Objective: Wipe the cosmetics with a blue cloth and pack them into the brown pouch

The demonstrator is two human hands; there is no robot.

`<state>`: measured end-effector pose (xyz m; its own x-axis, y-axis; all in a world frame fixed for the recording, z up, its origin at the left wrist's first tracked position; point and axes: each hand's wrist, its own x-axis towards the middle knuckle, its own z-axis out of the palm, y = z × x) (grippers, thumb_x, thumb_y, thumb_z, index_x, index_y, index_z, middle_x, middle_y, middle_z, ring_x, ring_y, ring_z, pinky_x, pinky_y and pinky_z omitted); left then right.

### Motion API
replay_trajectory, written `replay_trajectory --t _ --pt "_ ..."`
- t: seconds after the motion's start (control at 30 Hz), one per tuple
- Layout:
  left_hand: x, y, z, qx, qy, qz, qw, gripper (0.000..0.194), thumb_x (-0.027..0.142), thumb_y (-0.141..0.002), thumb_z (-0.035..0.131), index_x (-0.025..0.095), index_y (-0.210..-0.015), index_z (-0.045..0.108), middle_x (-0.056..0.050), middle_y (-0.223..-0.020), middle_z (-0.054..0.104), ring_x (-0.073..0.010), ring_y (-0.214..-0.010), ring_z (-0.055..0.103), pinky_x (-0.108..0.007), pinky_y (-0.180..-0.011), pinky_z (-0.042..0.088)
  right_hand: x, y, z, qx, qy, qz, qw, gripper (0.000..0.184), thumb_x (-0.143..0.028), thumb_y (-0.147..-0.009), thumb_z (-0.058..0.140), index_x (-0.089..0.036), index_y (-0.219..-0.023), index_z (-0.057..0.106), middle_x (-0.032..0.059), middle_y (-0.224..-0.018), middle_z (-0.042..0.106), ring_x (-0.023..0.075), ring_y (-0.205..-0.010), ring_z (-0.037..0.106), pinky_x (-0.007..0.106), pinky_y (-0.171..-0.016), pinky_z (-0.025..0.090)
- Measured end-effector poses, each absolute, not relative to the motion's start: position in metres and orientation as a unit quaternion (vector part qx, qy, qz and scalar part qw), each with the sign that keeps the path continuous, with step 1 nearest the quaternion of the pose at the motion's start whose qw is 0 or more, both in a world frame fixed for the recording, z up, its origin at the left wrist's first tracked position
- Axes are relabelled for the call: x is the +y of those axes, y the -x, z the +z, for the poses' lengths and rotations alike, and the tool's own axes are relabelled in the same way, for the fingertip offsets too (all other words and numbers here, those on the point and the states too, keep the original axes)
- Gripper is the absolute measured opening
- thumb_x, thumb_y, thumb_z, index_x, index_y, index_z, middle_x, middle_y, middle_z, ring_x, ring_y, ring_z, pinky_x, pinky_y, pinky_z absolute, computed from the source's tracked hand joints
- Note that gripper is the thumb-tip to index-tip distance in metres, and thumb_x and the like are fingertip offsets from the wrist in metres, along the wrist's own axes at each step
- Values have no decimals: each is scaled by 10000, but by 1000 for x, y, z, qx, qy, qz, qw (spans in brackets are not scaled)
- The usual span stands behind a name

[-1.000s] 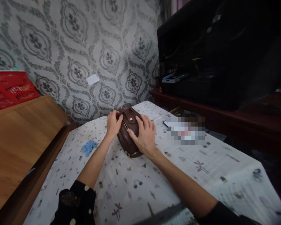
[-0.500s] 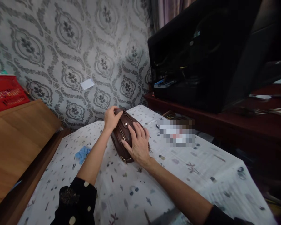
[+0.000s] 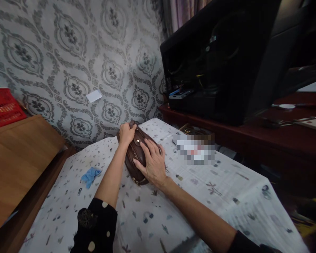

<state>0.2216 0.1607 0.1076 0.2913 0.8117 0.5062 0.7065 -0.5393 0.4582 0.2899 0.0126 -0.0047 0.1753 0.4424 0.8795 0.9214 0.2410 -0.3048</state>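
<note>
Ahead of you the wall [image 3: 68,52] is papered in a grey damask pattern, with a small white card [image 3: 94,95] stuck on it. To your right a big black cabinet [image 3: 226,63] sits on a dark red shelf [image 3: 252,137]. To your left stands a wooden cupboard [image 3: 18,154] with a red box [image 3: 2,107] on top.

Your tabletop [image 3: 195,196] is covered by a white cloth printed with small motifs. Near its far edge, close to the wall, lies a brown leather bag [image 3: 133,158] on its side, with gold metal trim along its rim.

Your right hand [image 3: 151,163] lies flat on the bag's side, fingers spread and pressing down, gripping nothing. Your left hand [image 3: 126,133] is curled over the bag's far end, clasping it at the top. Both sleeves are black, the left one dotted.

A crumpled blue cloth [image 3: 90,175] lies on the tabletop well to the left of the bag.
</note>
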Motion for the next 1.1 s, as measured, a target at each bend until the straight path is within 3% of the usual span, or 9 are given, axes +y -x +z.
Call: replay_trajectory --t 0.27,0.4,0.5,0.73,0.93,1.1 --pt "151 -218 110 361 -843 386 96 128 255 -812 674 184 -912 713 -99 -1134 714 -250 -1191 595 -377 -1092 429 14 -290 -4 -599 573 -227 512 554 -520 -967 542 -151 -1381 538 177 -1443 574 311 -1351 482 503 -1138 268" --pt "149 -210 114 346 -852 373 125 160 320 -841 647 172 -809 697 -75 -913 730 -239 -991 656 -362 -982 490 14 -291 -4 -601 574 -221 511 558 -513 -958 555 -149 -1380 542 179 -1445 565 318 -1364 461 503 -1145 263" --pt "149 -196 118 351 -849 367 146 193 344 -850 626 173 -895 702 -42 -862 736 -203 -850 671 -306 -830 525 13 -292 -5 -601 574 -213 513 559 -504 -953 558 -157 -1391 535 174 -1451 555 321 -1369 449 506 -1151 257" --pt "141 -159 118 423 -826 359 97 165 340 -805 643 180 -773 667 -27 -786 712 -188 -794 631 -282 -769 479 13 -292 -5 -601 574 -205 517 499 -443 -963 536 -189 -1393 529 156 -1460 542 322 -1386 434 506 -1157 256" --pt "136 -157 112 485 -805 341 23 306 352 -842 597 203 -582 535 18 -584 536 -170 -670 530 -282 -691 398 13 -291 -4 -600 572 -208 519 479 -421 -977 518 -176 -1388 533 160 -1455 545 324 -1389 433 511 -1146 275" --pt "130 -161 116 491 -800 344 -14 299 327 -871 566 204 -604 512 8 -659 545 -168 -689 524 -284 -692 388 13 -290 -3 -600 578 -213 511 462 -399 -994 495 -173 -1394 539 159 -1453 547 322 -1390 426 512 -1146 270"
